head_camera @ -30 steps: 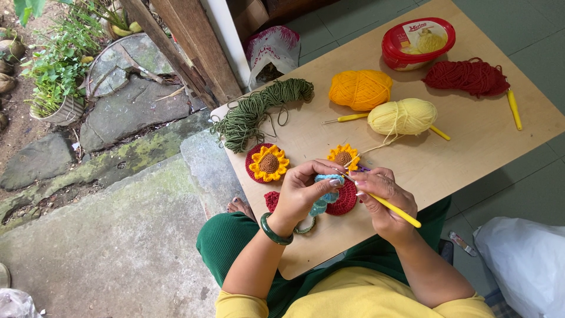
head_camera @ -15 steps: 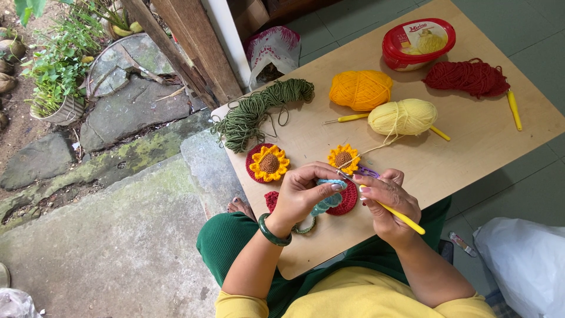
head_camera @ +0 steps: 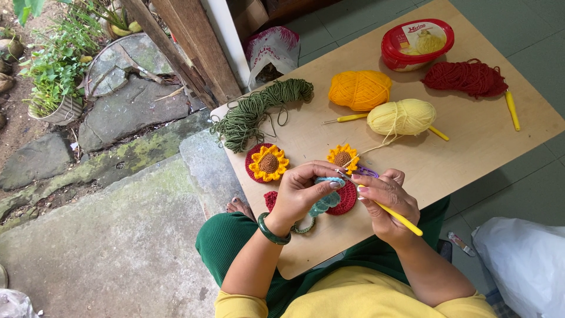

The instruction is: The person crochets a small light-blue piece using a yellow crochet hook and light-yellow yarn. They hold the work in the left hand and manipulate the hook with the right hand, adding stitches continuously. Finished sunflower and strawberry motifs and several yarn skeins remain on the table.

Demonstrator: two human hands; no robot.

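Observation:
My left hand (head_camera: 303, 191) pinches a small light-blue crochet piece (head_camera: 325, 201) over the near part of the wooden board (head_camera: 459, 159). My right hand (head_camera: 385, 197) grips a yellow crochet hook (head_camera: 395, 215) whose tip meets that piece. A pale yellow strand runs from the work past a small sunflower motif (head_camera: 342, 158) to the pale yellow yarn ball (head_camera: 402, 116). A red crocheted round (head_camera: 347, 199) lies under my hands. A finished sunflower on a red round (head_camera: 268, 163) sits to the left.
On the board lie an orange yarn ball (head_camera: 359, 89), a green yarn hank (head_camera: 259, 112), red yarn (head_camera: 465, 76), a red plastic tub (head_camera: 416, 42) and spare yellow hooks (head_camera: 512, 109). Stone paving and plants (head_camera: 56, 65) are left; a white bag (head_camera: 527, 265) lies right.
Both hands have shifted slightly down and toward me with the blue piece and hook, uncovering the small sunflower motif. Everything else on the board has stayed put.

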